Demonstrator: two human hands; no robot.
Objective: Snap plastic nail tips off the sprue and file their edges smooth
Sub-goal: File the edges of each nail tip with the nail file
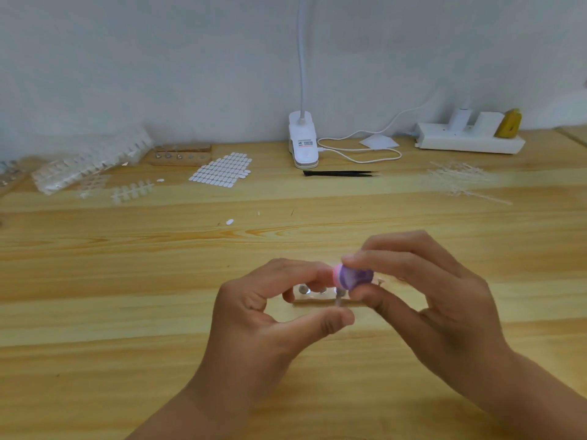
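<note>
Right grip (438,300) pinches rounded pink-purple file (352,277); left grip (273,309) pinches thin grey stem (338,300).

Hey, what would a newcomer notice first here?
Two hands meet front centre over the pale wooden table: the right hand grips a pink-and-purple rounded file block, the left hand pinches a thin grey stick. Behind, a white clip-on lamp stands at the back edge, black tweezers lying before it.
</note>
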